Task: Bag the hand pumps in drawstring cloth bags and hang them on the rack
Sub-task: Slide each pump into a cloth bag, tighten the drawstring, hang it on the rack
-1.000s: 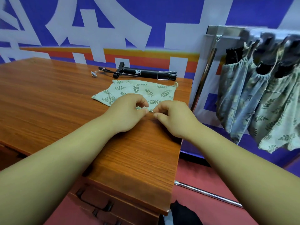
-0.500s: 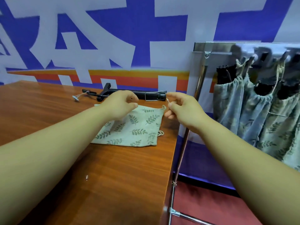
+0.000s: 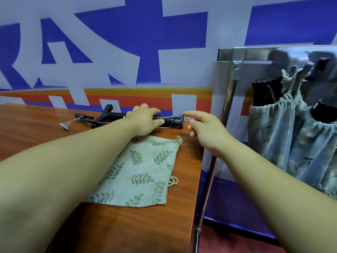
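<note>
The black hand pump [image 3: 173, 121] lies at the far edge of the table [image 3: 36, 128], its long axis running left to right along the wall, with the folding foot and hose at its left end and the ribbed end close to the table's right corner. The left hand [image 3: 144, 119] is the one on it, fingers over the barrel and thumb under its near side, gripping about midway along. The right hand [image 3: 206, 130] is off the pump, just beside its right end, with thumb and forefinger pinching a small metal piece [image 3: 187, 118]; what the piece is cannot be told. The leaf-print cloth bag [image 3: 138, 172] lies flat and empty on the table, nearer the person than the pump and under the left forearm. Its cord loops [image 3: 179, 138] show along the right edge, so the mouth probably faces right. Nothing stands between pump and bag. A small tag on a string [image 3: 63, 126] lies left of the pump. The metal rack [image 3: 235, 57] stands to the right, past the table's edge, with filled bags [image 3: 269, 136] hanging on it.
</note>
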`<state>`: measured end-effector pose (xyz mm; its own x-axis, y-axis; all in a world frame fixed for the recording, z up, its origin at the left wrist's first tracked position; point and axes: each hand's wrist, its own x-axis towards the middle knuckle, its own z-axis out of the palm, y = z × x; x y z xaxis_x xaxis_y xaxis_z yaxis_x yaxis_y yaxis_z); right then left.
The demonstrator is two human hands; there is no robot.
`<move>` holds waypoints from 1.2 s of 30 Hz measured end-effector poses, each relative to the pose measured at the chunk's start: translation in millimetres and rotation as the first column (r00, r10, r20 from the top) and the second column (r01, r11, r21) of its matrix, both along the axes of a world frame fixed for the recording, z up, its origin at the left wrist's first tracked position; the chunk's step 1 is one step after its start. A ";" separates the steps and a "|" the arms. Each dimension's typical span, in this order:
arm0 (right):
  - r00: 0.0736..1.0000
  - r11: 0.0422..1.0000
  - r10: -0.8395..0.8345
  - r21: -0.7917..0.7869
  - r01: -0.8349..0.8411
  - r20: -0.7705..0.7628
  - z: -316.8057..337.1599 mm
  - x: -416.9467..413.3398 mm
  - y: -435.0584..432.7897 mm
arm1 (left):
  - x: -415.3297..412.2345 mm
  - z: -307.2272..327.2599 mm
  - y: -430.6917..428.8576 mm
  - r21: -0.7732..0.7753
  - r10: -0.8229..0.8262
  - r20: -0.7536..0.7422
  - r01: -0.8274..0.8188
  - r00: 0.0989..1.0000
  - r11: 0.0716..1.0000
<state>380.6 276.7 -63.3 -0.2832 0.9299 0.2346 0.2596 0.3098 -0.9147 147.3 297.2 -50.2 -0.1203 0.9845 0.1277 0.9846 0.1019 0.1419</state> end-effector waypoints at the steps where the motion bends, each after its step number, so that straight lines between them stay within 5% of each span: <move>1: 1.000 1.000 0.000 -0.018 0.000 -0.013 -0.6 0.1 2.0 | 0.6 -1.8 2.6 -0.008 -0.001 -0.016 0.001 1.000 1.000; 12: 0.969 0.973 0.060 -0.203 -0.110 -0.239 3.7 -4.1 -10.5 | 5.5 -9.0 -11.8 -0.051 -0.150 -0.116 0.145 0.982 0.988; 16: 0.990 0.993 0.001 -0.120 -0.018 -0.143 7.9 -8.0 -12.7 | 3.1 -4.7 -24.8 0.040 -0.182 -0.204 0.194 0.962 0.980; 24: 0.984 0.993 -0.120 -0.033 0.116 -0.129 28.9 -2.3 -25.8 | -9.3 51.9 -50.7 0.375 -0.265 -0.092 0.281 0.960 0.884; 36: 0.955 0.977 -0.077 -0.211 0.015 -0.286 55.1 18.7 -67.8 | 16.8 100.2 -122.1 0.400 -0.380 -0.286 0.470 0.879 0.787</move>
<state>399.2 208.9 -8.2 -0.1871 0.9768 0.1039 -0.0177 0.1024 -0.9946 164.2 175.1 50.0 0.3665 0.7584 0.5389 0.9243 -0.3633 -0.1174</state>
